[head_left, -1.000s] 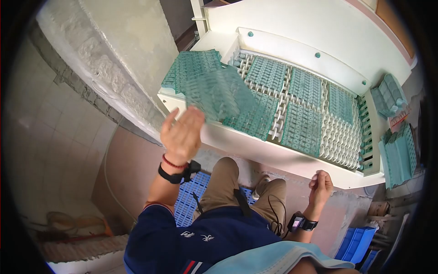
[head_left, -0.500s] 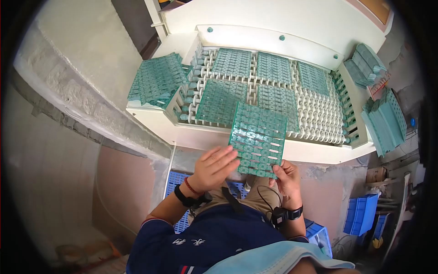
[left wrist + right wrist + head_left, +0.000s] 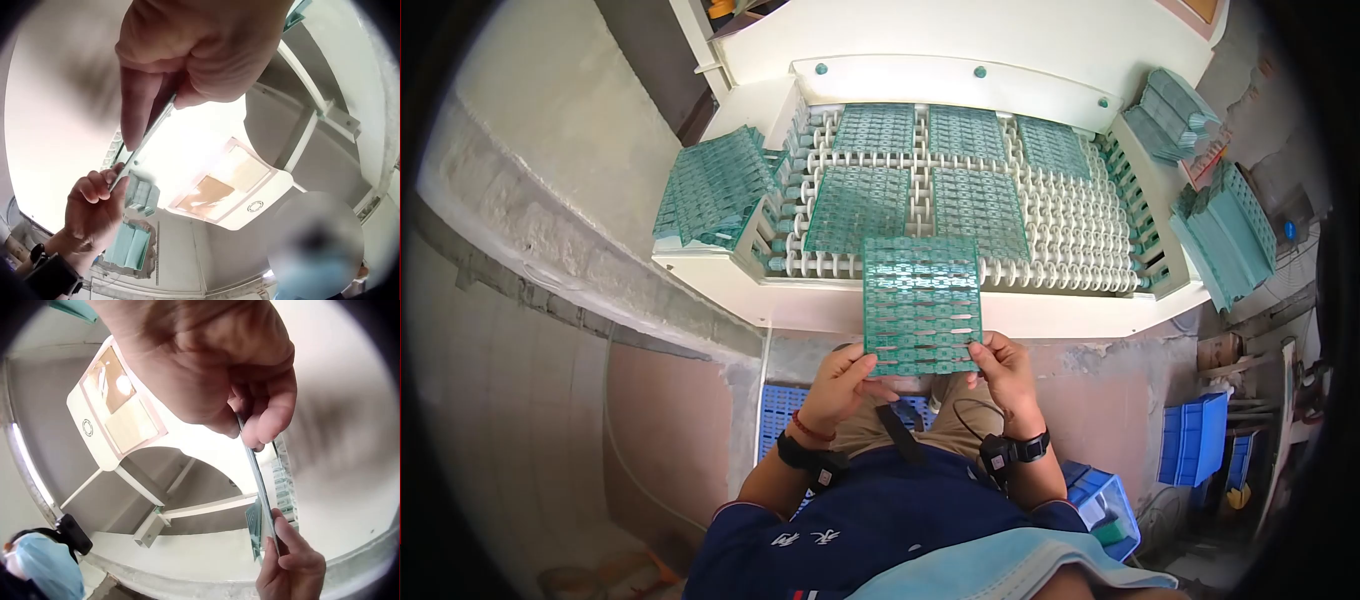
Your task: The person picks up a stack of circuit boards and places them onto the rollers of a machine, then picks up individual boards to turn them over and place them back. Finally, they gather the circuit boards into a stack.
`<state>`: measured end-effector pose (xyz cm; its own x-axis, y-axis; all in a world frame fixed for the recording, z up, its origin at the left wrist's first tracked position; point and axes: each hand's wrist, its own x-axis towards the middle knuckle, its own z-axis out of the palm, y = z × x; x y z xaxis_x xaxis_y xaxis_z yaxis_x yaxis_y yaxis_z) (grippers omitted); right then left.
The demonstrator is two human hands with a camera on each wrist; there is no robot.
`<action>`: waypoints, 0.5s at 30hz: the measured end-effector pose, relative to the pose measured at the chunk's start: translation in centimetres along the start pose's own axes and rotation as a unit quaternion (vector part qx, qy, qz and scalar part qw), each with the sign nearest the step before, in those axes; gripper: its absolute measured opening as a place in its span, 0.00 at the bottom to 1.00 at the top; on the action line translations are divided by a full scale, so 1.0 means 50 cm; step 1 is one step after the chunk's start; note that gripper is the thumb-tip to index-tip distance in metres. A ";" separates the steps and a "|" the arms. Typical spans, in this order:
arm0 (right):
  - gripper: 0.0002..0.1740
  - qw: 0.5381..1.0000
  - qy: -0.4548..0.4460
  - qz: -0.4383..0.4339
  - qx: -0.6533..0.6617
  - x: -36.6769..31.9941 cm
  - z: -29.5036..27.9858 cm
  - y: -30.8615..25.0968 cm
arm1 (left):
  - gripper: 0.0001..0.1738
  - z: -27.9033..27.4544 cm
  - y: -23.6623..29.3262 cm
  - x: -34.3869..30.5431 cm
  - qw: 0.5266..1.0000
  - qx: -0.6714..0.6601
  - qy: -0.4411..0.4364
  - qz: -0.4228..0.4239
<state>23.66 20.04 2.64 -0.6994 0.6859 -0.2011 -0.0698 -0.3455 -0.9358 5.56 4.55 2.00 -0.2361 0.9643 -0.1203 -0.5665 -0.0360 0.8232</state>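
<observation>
Your hold is closed: your left hand and right hand each pinch a near corner of the green panel, thumbs on its upper face, but the fingers beneath are mostly hidden by it in the head view. Both wrist views show the panel nearly edge-on against glare, so its faces can't be made out there. It lies before your torso, its far part overlapping, in the head view, the front edge of the roller bed and covering some rollers; I can't quite tell how high above them it sits. Part of the nearer row of flat panels is cut off behind it. Its left edge is well apart from the fanned stack on the machine's left corner, and its right edge well apart from the upright bundle at the right end. White rollers show between that bundle and the flat panels.
</observation>
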 end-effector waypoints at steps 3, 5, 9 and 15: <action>0.09 0.997 0.033 -0.017 -0.065 0.004 -0.006 0.015 | 0.16 -0.010 -0.006 0.001 0.996 0.056 0.062 0.019; 0.08 0.993 0.044 -0.037 -0.103 0.003 -0.006 0.018 | 0.15 -0.010 -0.006 0.002 0.991 0.088 0.093 0.032; 0.08 0.971 0.077 -0.091 -0.206 -0.001 0.000 0.011 | 0.13 -0.010 -0.004 0.004 0.988 0.072 0.129 0.052; 0.10 0.971 0.143 -0.136 -0.132 0.054 -0.104 -0.045 | 0.14 -0.019 0.006 -0.012 0.986 0.046 0.150 0.054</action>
<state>25.65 26.01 2.71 -0.4514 0.8919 0.0263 -0.0130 0.0229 -0.9997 4.80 3.70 1.81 -0.5218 0.8347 -0.1761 -0.4547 -0.0975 0.8853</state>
